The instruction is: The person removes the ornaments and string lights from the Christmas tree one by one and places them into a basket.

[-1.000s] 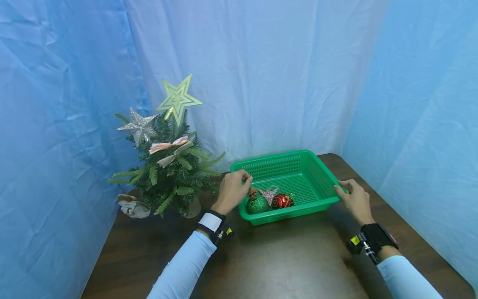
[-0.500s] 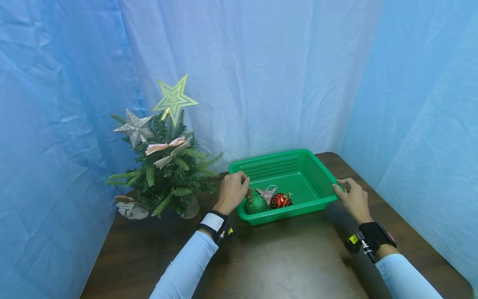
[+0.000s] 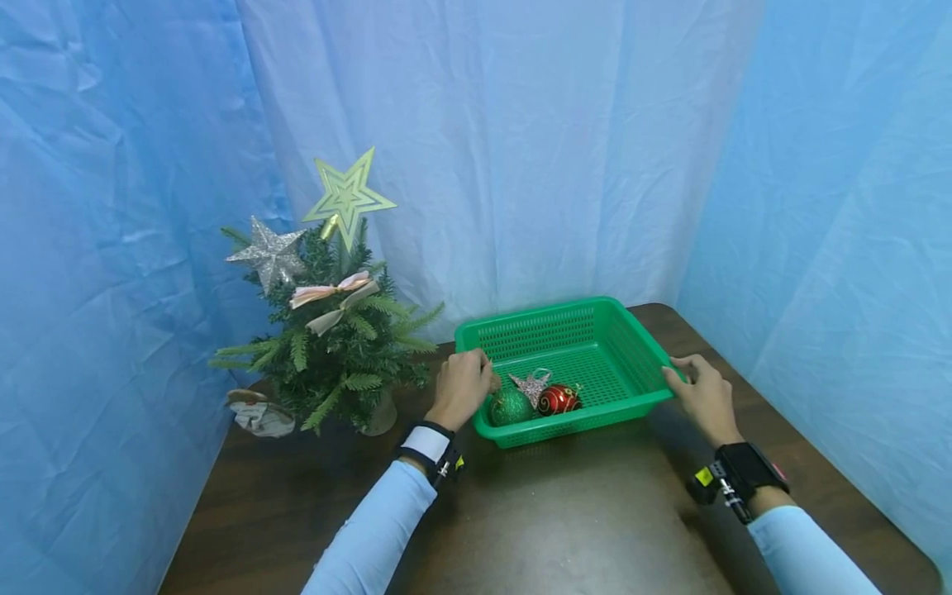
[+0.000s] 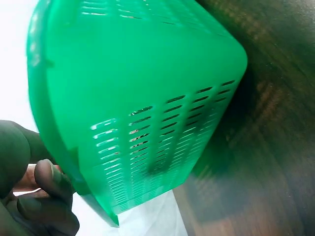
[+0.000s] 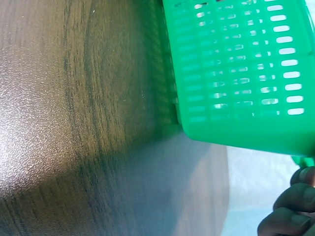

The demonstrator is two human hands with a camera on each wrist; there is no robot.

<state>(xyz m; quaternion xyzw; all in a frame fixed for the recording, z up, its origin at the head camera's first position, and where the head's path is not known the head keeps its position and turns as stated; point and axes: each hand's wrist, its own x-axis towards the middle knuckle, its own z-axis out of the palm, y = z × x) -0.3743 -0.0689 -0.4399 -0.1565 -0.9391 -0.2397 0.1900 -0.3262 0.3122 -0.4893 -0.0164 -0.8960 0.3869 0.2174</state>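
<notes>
My left hand (image 3: pixel 461 384) is over the left end of the green plastic basket (image 3: pixel 573 421), its fingers curled and pinched together. A small brown ornament (image 3: pixel 495 383) shows just under these fingertips, mostly hidden by the hand. In the left wrist view the curled fingers (image 4: pixel 49 184) are at the basket's rim. At the opposite end, my right hand (image 3: pixel 705 397) grips the rim between thumb and fingers. Inside the basket lie a glittery green ball (image 3: pixel 511 407), a red ball with gold swirls (image 3: pixel 559 400) and a silver-pink glitter star (image 3: pixel 531 386).
Left of the basket stands a small Christmas tree (image 3: pixel 349 355) with a gold star (image 3: pixel 348 197), a silver star (image 3: pixel 269 252) and a ribbon bow (image 3: pixel 330 289). A round ornament (image 3: pixel 262 413) is at its lower left. Blue curtains (image 3: pixel 506 165) surround the brown table (image 3: pixel 565 512).
My left hand has shifted slightly up and left, and the brown ornament has moved with its fingertips. The right hand stays on the rim. The whole view shifted a little early on.
</notes>
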